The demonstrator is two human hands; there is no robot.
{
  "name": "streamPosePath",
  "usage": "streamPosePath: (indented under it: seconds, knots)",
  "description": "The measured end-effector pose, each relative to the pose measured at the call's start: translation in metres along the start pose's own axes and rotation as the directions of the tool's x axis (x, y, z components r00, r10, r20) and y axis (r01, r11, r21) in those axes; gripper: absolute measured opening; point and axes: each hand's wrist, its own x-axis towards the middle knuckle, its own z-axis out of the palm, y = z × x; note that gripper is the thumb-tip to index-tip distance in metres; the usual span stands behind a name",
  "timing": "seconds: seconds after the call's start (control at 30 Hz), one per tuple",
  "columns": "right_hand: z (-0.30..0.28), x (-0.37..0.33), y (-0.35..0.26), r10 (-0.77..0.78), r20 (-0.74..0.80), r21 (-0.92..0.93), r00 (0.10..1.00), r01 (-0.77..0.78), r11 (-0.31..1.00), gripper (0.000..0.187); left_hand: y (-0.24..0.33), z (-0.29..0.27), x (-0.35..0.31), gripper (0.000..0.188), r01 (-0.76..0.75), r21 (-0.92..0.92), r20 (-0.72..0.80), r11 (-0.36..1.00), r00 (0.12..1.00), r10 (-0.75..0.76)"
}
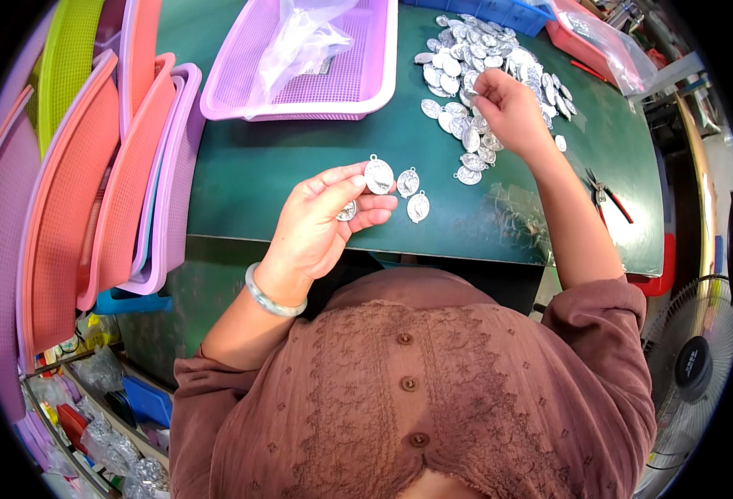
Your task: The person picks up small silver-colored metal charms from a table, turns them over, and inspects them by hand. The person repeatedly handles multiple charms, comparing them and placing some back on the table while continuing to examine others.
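My left hand (316, 212) is closed over the near edge of the green table, with an oval silver medal pendant (378, 176) pinched between thumb and fingers. A second pendant (346, 211) shows partly against its curled fingers. Just right of the fingertips, two more pendants (417, 207) lie flat on the table. My right hand (508, 108) reaches into a heap of silver pendants (466, 58) at the far right. Its thumb and index finger are bent together at the heap; whether a pendant is between them is hard to make out.
A lilac mesh basket (300, 108) holding a clear plastic bag (296, 54) stands at the back. Stacked coloured baskets (67, 224) rise at the left. Pliers (606, 197) lie near the table's right edge. Blue (508, 15) and pink (579, 50) trays sit behind; a fan (693, 358) stands lower right.
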Motion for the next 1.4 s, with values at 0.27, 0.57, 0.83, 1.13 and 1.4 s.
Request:
streamPosePath:
  seconds: [0.27, 0.57, 0.83, 1.13, 1.4]
  knots:
    - [0.021, -0.048, -0.071, 0.186, 0.448, 0.764, 0.875, -0.482, 0.429, 0.016, -0.005, 0.001, 0.000, 0.025, -0.020, 0.059, -0.027, 0.998, 0.999, 0.022]
    - [0.039, -0.061, -0.076, 0.161, 0.492, 0.797, 0.855, -0.517, 0.312, 0.021, -0.006, -0.001, 0.001, 0.021, 0.000, 0.042, -0.071, 0.999, 0.997, 0.003]
    - [0.040, -0.062, -0.076, 0.169, 0.512, 0.772, 0.842, -0.538, 0.340, 0.021, -0.008, -0.004, 0.003, 0.022, 0.004, 0.043, -0.071, 0.999, 0.997, -0.001]
    - [0.042, -0.062, -0.076, 0.172, 0.499, 0.774, 0.849, -0.526, 0.352, 0.020, -0.010, -0.008, 0.004, 0.022, 0.010, 0.041, -0.056, 0.999, 0.998, -0.008]
    - [0.044, -0.062, -0.076, 0.172, 0.494, 0.789, 0.852, -0.522, 0.324, 0.020, -0.010, -0.009, 0.005, 0.022, 0.025, 0.034, -0.044, 0.999, 0.999, -0.024]
